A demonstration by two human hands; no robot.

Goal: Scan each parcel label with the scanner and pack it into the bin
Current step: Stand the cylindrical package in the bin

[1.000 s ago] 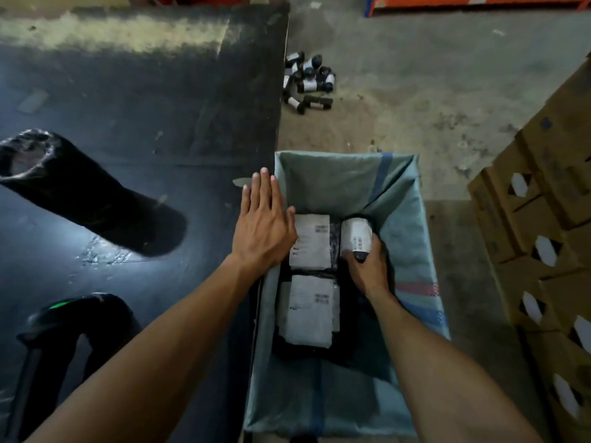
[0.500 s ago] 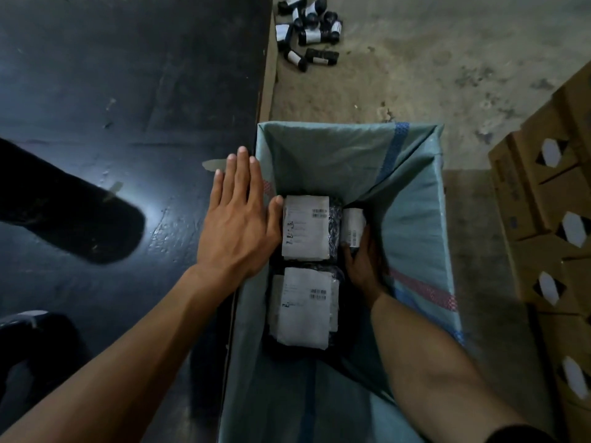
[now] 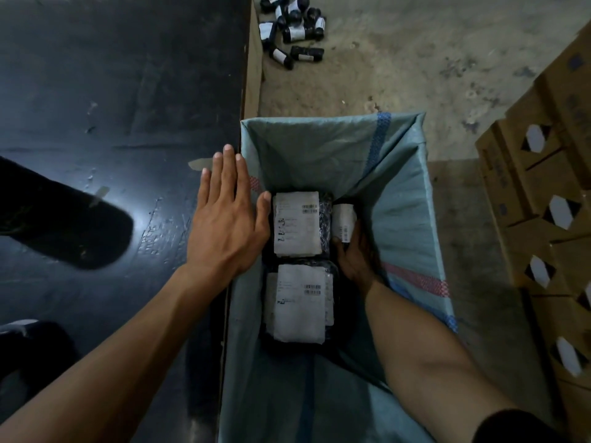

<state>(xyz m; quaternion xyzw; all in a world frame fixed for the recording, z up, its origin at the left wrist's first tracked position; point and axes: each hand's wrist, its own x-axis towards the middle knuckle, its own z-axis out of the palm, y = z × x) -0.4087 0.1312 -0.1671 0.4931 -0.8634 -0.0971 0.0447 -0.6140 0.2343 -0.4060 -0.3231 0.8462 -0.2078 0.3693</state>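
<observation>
A bin lined with a grey-blue woven sack (image 3: 403,199) stands beside the black table. Two flat black parcels with white labels lie inside it, one farther (image 3: 296,222) and one nearer (image 3: 300,306). My right hand (image 3: 355,257) is deep in the bin, gripping a small rolled black parcel with a white label (image 3: 342,220) set against the right side of the farther parcel. My left hand (image 3: 225,225) lies flat, fingers apart, on the table edge and the bin's left rim, holding nothing. The scanner (image 3: 28,343) shows only as a dark shape at the lower left.
A black table (image 3: 112,91) fills the left. A long black bag-like object (image 3: 64,219) lies on it. Several rolled black parcels (image 3: 292,30) lie on the concrete floor beyond the bin. Stacked cardboard boxes (image 3: 543,203) stand at the right.
My right hand has lowered the rolled parcel deeper into the bin beside the farther flat parcel. The view has tilted down and closer. My left hand stays on the rim.
</observation>
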